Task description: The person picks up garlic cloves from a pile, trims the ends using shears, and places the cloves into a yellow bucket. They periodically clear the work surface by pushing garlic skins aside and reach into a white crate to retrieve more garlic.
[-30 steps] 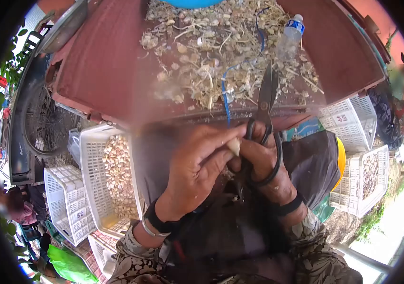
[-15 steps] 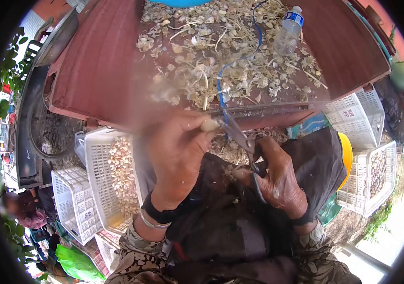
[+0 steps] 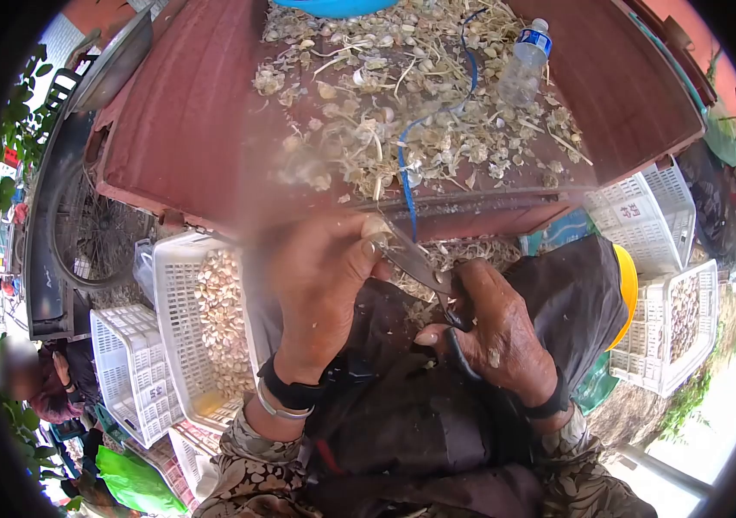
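My left hand (image 3: 316, 289) pinches a small pale garlic bulb (image 3: 374, 227) between thumb and fingertips, over my lap. Part of that hand looks blurred. In my right hand (image 3: 506, 332) is a pair of scissors (image 3: 417, 264), with fingers and thumb at the dark handles (image 3: 461, 352). The blades point up and left, and their tips reach the bulb at my left fingertips. Beyond both hands, loose garlic cloves, stems and dry skins (image 3: 437, 147) lie scattered on the reddish-brown table (image 3: 186, 112).
A white crate of cloves (image 3: 228, 319) stands at my left beside another white crate (image 3: 136, 367). More white crates (image 3: 666, 328) are at the right. A plastic bottle (image 3: 525, 65), blue strap (image 3: 404, 164) and blue basin (image 3: 337, 7) are on the table. Another person (image 3: 53, 380) sits far left.
The scissors' blades have shifted up and left toward my left fingertips, and look closer together. The long stem seen above the bulb no longer shows there. My right thumb has moved slightly.
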The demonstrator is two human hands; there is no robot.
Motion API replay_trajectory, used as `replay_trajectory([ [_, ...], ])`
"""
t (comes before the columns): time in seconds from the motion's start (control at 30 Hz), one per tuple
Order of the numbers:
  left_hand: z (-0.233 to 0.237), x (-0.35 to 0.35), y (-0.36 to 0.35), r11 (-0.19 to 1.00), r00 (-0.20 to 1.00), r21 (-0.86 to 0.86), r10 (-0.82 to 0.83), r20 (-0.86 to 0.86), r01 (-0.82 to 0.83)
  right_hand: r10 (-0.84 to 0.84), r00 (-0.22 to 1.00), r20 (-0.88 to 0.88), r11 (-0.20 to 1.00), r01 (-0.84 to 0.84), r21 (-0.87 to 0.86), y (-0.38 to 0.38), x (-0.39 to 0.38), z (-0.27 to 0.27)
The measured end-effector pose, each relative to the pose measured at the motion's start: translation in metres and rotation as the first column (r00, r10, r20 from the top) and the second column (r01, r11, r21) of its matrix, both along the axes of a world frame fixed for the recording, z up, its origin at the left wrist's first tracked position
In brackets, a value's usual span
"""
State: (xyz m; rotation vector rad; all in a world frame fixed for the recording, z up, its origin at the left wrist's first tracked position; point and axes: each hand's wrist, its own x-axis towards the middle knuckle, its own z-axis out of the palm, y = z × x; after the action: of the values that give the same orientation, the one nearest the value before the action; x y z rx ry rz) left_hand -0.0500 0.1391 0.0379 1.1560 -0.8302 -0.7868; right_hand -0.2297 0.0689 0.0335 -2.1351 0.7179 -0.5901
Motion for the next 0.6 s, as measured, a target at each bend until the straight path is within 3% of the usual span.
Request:
replay_trajectory([
  [0.13, -0.002, 0.003, 0.0, 0.996, 0.989, 0.024, -0.087, -0.122, 0.091, -0.009, 0.999, -0.047, 0.999, 0.007, -0.046, -0.002, -0.001, -0.005],
  [0.33, -0.009, 0.011, -0.002, 0.988, 0.989, 0.07, -0.137, -0.054, 0.141, 0.027, 0.999, -0.045, 1.0, -0.027, 0.0, -0.006, -0.007, -0.01],
  [0.43, -0.017, 0.015, -0.006, 0.977, 0.956, 0.082, -0.173, -0.237, 0.197, 0.083, 0.982, 0.167, 0.886, -0.15, 0.439, -0.004, -0.005, -0.021],
  [0.5, -0.019, 0.014, -0.009, 0.974, 0.943, 0.094, -0.174, -0.282, 0.207, 0.064, 0.992, 0.11, 0.757, -0.12, 0.642, -0.005, -0.004, -0.012],
  [0.53, -0.019, 0.014, -0.011, 0.972, 0.937, 0.1, -0.173, -0.305, 0.212, 0.06, 0.995, 0.08, 0.676, -0.099, 0.73, -0.006, -0.004, -0.007],
  [0.6, -0.018, 0.013, -0.016, 0.968, 0.928, 0.115, -0.175, -0.33, 0.224, 0.058, 0.997, 0.043, 0.696, -0.071, 0.715, -0.011, -0.002, -0.004],
])
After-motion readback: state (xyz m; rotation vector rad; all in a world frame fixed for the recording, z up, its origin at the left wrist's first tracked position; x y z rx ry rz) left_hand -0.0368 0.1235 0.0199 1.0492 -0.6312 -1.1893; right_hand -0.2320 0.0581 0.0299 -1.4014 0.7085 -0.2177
